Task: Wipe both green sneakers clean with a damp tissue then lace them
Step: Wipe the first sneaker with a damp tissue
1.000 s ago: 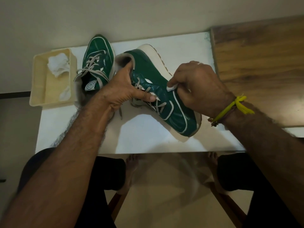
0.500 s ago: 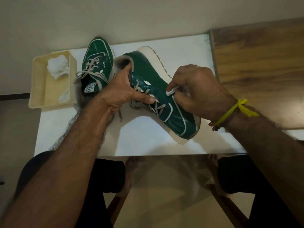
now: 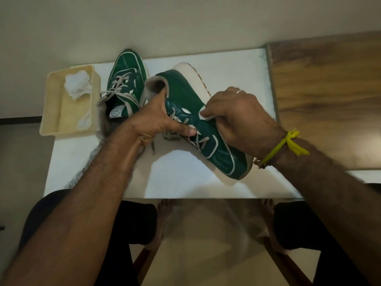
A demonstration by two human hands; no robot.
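Note:
My left hand (image 3: 158,122) grips a green sneaker (image 3: 185,93) by its tongue and collar, holding it tilted on its side above the white table (image 3: 185,178), cream sole facing away. My right hand (image 3: 237,120) pinches a small white tissue (image 3: 206,115) and presses it on the sneaker's upper beside the laces. The toe points to the lower right. A second green sneaker (image 3: 125,83) stands upright at the back left, its beige laces loose.
A cream plastic tray (image 3: 51,104) with crumpled white tissues sits on the table's left edge. A wooden surface (image 3: 329,89) adjoins the table on the right. My legs and bare feet show below the near edge.
My right hand with the tissue has slid a little up the sneaker's side toward the collar. The left hand keeps its grip and the shoe has hardly moved.

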